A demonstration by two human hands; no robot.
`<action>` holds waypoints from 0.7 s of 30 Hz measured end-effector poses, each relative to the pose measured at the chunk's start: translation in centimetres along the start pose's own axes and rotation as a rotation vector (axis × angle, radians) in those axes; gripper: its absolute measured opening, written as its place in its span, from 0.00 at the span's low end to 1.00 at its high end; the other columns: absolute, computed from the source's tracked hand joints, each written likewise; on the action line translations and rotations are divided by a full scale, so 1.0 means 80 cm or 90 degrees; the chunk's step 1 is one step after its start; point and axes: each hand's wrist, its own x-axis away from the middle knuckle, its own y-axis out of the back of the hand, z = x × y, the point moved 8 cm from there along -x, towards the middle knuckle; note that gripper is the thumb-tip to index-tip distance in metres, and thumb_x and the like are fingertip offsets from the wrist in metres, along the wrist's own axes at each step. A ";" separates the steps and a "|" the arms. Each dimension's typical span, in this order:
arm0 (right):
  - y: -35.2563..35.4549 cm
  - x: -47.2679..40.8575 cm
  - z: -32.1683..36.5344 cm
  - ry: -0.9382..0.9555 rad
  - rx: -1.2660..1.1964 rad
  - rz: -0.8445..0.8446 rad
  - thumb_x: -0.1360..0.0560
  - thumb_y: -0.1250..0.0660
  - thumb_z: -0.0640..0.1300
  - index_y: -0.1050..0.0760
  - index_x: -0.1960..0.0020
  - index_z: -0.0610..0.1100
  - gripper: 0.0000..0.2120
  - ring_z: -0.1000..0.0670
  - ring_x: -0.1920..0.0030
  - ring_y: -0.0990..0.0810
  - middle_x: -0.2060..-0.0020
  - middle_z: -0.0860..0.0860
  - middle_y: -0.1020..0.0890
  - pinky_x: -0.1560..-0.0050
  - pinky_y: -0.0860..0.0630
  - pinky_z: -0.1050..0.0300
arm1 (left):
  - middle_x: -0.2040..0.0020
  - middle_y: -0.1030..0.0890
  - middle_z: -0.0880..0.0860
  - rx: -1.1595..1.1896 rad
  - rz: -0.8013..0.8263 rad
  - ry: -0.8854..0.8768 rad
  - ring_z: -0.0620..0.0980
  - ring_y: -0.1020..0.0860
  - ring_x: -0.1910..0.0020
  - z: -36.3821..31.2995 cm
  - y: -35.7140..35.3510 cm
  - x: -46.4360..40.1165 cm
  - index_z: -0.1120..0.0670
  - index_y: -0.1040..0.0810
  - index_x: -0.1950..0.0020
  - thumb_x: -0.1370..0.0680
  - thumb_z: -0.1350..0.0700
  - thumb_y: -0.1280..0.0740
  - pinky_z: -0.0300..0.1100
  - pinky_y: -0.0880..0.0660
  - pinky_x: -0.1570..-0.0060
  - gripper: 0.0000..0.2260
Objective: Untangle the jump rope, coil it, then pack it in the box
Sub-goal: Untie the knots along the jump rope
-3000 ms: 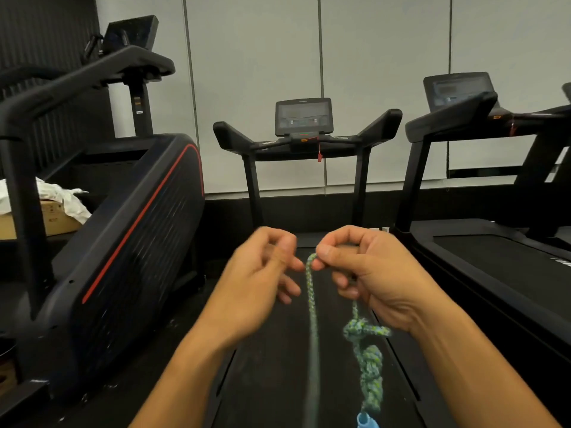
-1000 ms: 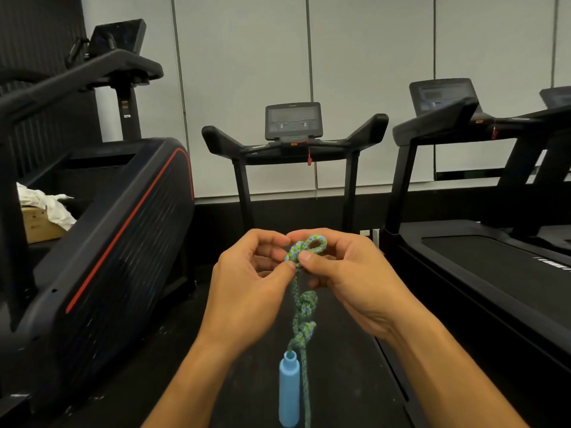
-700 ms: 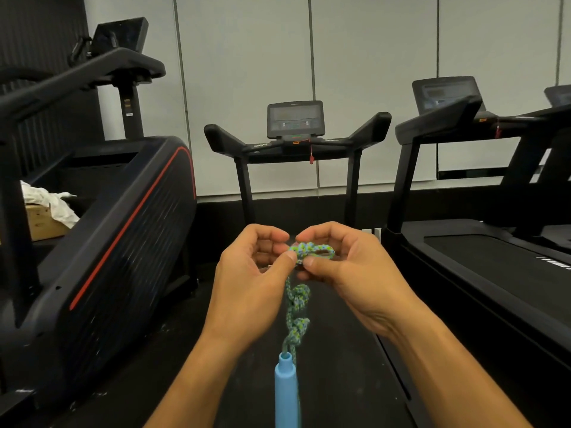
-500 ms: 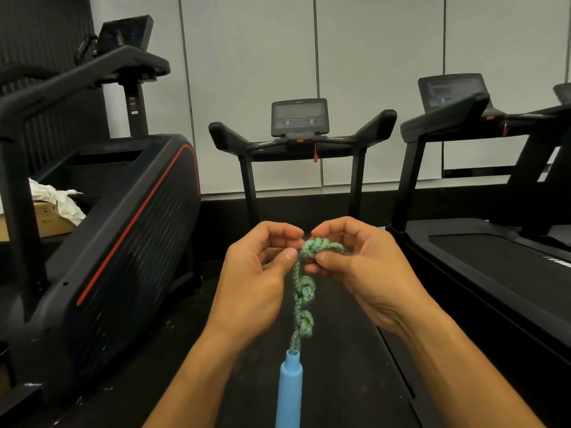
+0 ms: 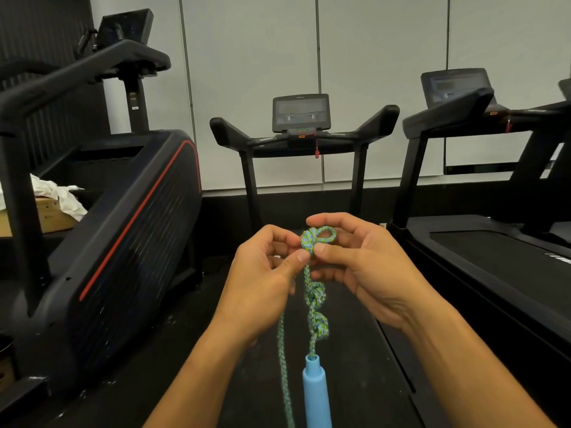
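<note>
The head camera is the only view, looking down over both forearms; the left hand [image 5: 265,273] and the right hand [image 5: 364,267] meet in front of the chest, and both pinch the jump rope [image 5: 312,304] between thumb and curled fingers, the left thumb tip just beside the right thumb tip; above that pinch a small loop [image 5: 321,236] of the green-and-blue braid stands up against the right fingers. Below the hands the rope hangs in a run of tight knots [image 5: 316,307], at least two lumps one under the other, and ends in a light blue handle [image 5: 316,393] that dangles upright; a second strand [image 5: 282,359] drops from under the left hand and leaves the bottom edge of the view (its far end and the other handle are not shown). The hands work above the belt of a treadmill [image 5: 302,128]; a cardboard box [image 5: 46,214] with white paper [image 5: 58,193] on it sits well apart at the far left, though whether it is the packing box I cannot tell. In my judgement the task is early; the top loop is being loosened, the knots beneath remain, and coiling and packing are not yet begun.
</note>
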 end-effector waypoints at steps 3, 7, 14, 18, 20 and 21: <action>0.005 0.000 -0.001 0.011 0.044 -0.015 0.26 0.33 0.27 0.20 0.43 0.40 0.14 0.47 0.61 0.17 0.58 0.45 0.17 0.55 0.18 0.51 | 0.57 0.18 0.58 0.008 0.016 0.021 0.49 0.20 0.63 0.005 -0.001 -0.001 0.51 0.21 0.55 0.22 0.65 0.30 0.45 0.24 0.67 0.08; 0.007 0.000 0.001 0.031 0.076 -0.022 0.26 0.32 0.26 0.19 0.45 0.40 0.14 0.45 0.61 0.18 0.58 0.44 0.17 0.55 0.19 0.51 | 0.57 0.18 0.57 0.001 0.020 0.013 0.53 0.18 0.64 0.005 -0.002 -0.001 0.51 0.20 0.56 0.22 0.65 0.31 0.46 0.23 0.67 0.10; 0.009 0.001 0.006 0.063 0.091 -0.033 0.28 0.35 0.21 0.19 0.50 0.40 0.17 0.41 0.53 0.14 0.51 0.39 0.15 0.49 0.17 0.52 | 0.60 0.16 0.49 -0.098 -0.038 -0.059 0.49 0.20 0.60 -0.007 0.003 -0.001 0.45 0.18 0.57 0.26 0.63 0.25 0.48 0.20 0.55 0.12; 0.007 -0.002 0.002 0.060 0.085 -0.029 0.28 0.37 0.21 0.19 0.50 0.42 0.18 0.41 0.55 0.15 0.55 0.41 0.16 0.50 0.18 0.52 | 0.60 0.16 0.49 -0.112 -0.068 -0.068 0.53 0.17 0.58 -0.011 0.008 -0.001 0.44 0.19 0.58 0.28 0.63 0.23 0.52 0.18 0.55 0.13; 0.006 -0.003 0.000 0.057 0.085 -0.024 0.27 0.38 0.22 0.18 0.50 0.43 0.20 0.41 0.55 0.15 0.55 0.41 0.16 0.49 0.18 0.50 | 0.61 0.16 0.49 -0.122 -0.074 -0.073 0.52 0.16 0.59 -0.013 0.008 0.000 0.45 0.19 0.58 0.29 0.63 0.22 0.51 0.18 0.55 0.12; 0.006 -0.003 0.000 0.056 0.086 -0.022 0.27 0.38 0.22 0.18 0.49 0.43 0.20 0.42 0.55 0.16 0.55 0.41 0.16 0.49 0.18 0.50 | 0.61 0.16 0.48 -0.128 -0.078 -0.075 0.50 0.16 0.59 -0.014 0.008 0.001 0.46 0.18 0.58 0.29 0.63 0.22 0.49 0.18 0.56 0.12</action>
